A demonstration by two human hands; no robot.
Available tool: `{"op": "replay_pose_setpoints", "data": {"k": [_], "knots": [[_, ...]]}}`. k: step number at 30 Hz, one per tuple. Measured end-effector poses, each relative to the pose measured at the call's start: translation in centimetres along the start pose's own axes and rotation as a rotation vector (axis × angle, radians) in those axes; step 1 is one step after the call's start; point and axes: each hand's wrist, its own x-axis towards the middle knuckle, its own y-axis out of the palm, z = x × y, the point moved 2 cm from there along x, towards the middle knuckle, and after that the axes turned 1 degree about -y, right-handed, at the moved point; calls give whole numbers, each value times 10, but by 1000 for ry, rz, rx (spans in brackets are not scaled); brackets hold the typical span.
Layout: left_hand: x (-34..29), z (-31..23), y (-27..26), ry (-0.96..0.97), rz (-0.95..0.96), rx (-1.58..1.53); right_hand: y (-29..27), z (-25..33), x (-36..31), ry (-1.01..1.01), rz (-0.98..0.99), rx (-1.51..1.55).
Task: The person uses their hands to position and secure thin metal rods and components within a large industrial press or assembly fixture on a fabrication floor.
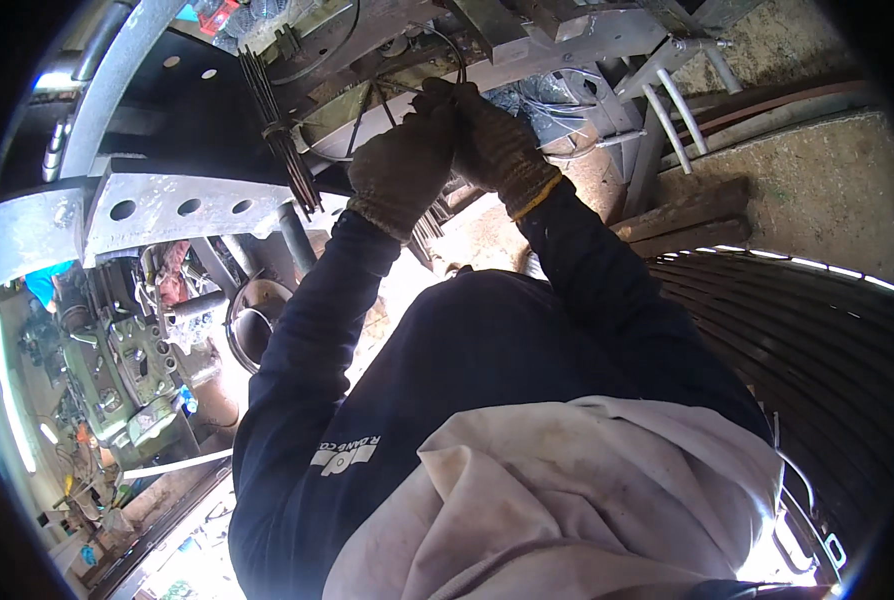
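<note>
My left hand point(405, 168) and my right hand point(497, 140), both in knitted work gloves, meet at the top middle in front of a metal frame point(542, 62). Their fingers are closed and pressed together at the tips. A thin dark wire point(459, 52) curves down to the fingertips of my right hand. What the fingers pinch is hidden by the gloves. Left of my hands, a tied bundle of thin rods point(279, 135) leans across a dark panel point(192, 110).
A pale metal beam with round holes point(152, 208) runs left of my arms. Beyond it stand a round pipe end point(252, 330) and a green machine point(137, 370). Right are white pegs point(672, 115), timber pieces point(692, 215) and dark corrugated sheeting point(797, 340).
</note>
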Motion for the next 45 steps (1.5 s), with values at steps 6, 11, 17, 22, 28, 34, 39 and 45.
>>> {"op": "replay_pose_setpoints", "data": {"k": [6,11,17,22,28,34,39,45], "knots": [[4,13,3,127,-87,-190,10,-1,-7,-27,-151,-118],[11,34,-3,224,-131,-373,4,-11,-2,-114,-150,-165],[-1,20,11,293,-233,-99,3,-2,-7,-338,0,-856],[-12,-24,-13,-45,-73,-115,-8,24,-5,-14,-282,-497],[-35,21,-17,131,-134,-139,-10,-3,-18,-72,-267,-814],[-42,41,-25,201,-194,-181,-27,-24,-16,-280,-187,-942],[-53,-10,-27,18,-26,-120,4,4,-46,-145,-220,-747],[-47,-31,-46,-4,-58,-209,10,45,-58,70,-173,-849]]}}
